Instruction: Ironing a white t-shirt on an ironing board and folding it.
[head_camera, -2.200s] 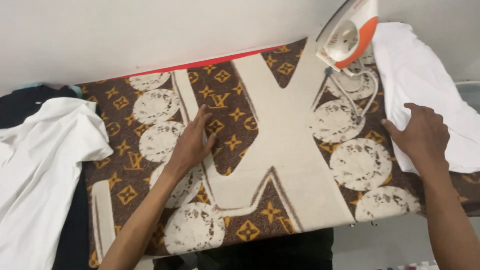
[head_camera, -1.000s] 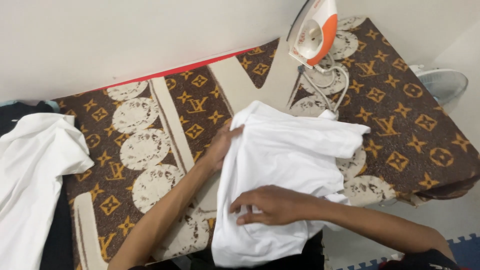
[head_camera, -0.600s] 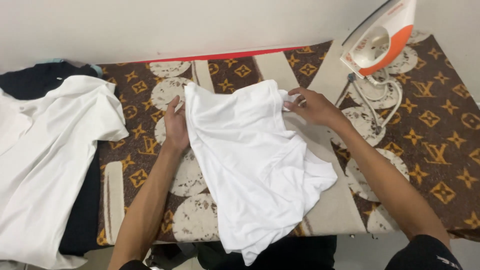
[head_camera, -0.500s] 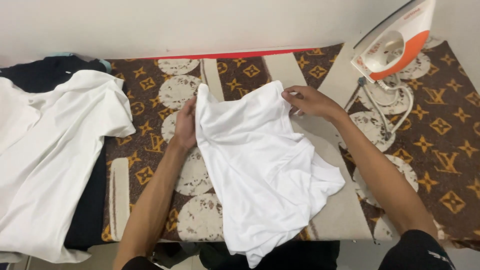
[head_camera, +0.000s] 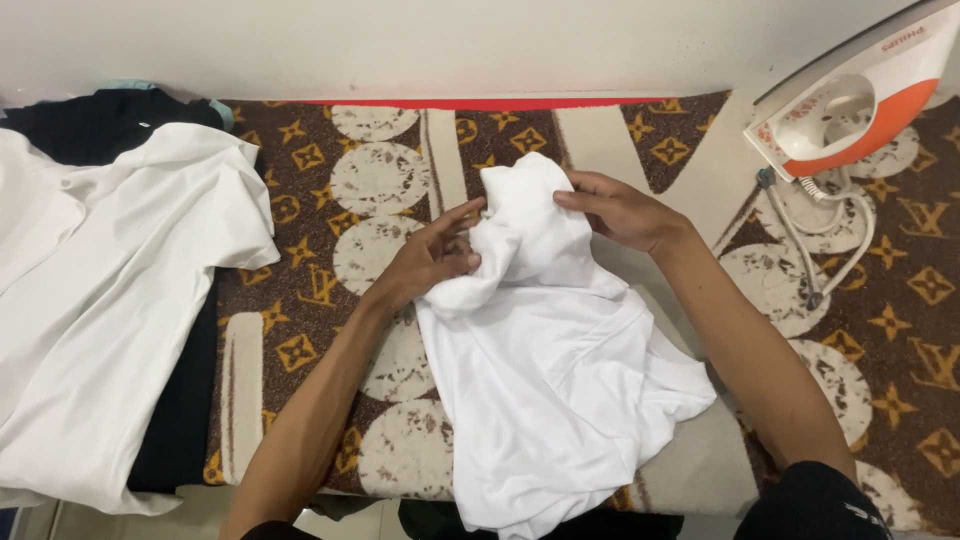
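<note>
White cotton-like garment, crumpled, lying on the patterned brown blanket that covers the ironing surface, at mid-width; its lower hem spills over the near edge, its upper end is bunched between both hands short of the far edge. Left hand: fingers curled round the bunched cloth from the left, thumb and forefinger stretched toward the fold; grip closed on fabric. Right hand: fingers bent over the top of the same bunch from the right, pinching the cloth; both hands nearly meet across the fold. Free blanket lies between the garment and the far edge, where a red strip runs along the pale wall; a further band of bare blanket lies left of the left forearm. Left end of the surface: a second white shirt spread over a dark garment, draping past the near left corner; well apart from the hands. Far right corner: orange-and-white iron standing on its heel, near the right hand but not touching it; its pale cord loops across the blanket beside the right forearm, narrowing the room on that side.
</note>
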